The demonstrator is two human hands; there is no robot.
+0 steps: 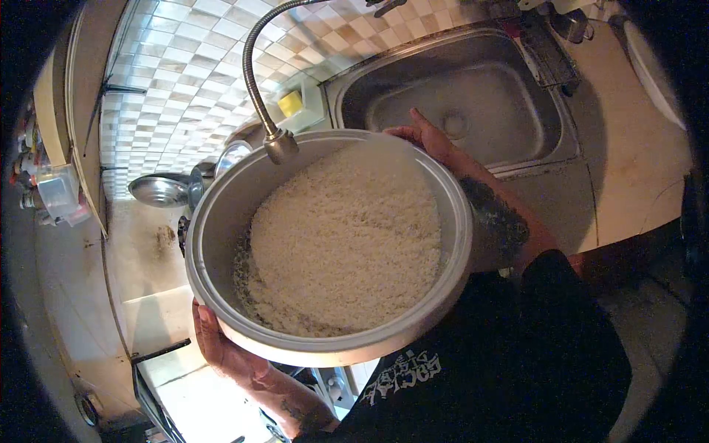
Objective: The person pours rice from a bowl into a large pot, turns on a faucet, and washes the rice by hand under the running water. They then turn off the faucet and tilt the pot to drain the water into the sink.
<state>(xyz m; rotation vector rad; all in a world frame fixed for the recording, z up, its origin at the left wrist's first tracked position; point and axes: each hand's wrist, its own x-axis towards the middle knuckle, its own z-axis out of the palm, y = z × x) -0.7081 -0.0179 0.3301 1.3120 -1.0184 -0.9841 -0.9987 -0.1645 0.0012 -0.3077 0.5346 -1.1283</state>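
A large round metal pot (pixel 458 247) fills the middle of the view, tilted towards me. Pale uncooked-looking rice (pixel 347 236) lies in it, heaped against the side near my right hand. My left hand (pixel 225 347) grips the pot's outer wall low on the left, thumb up by the rim and other fingers hidden beneath. On the far right side, my right hand (pixel 428 136) holds the opposite wall, with part of its fingers hidden behind the pot. The head of a flexible faucet (pixel 281 145) hangs over the pot's rim.
A steel sink (pixel 546 140) lies beyond the pot. A yellow sponge (pixel 290 103) sits beside it by the tiled wall. Metal lids (pixel 159 190) stand at the left. A dish rack (pixel 546 55) and a pale plate-like round thing (pixel 650 70) are at upper right.
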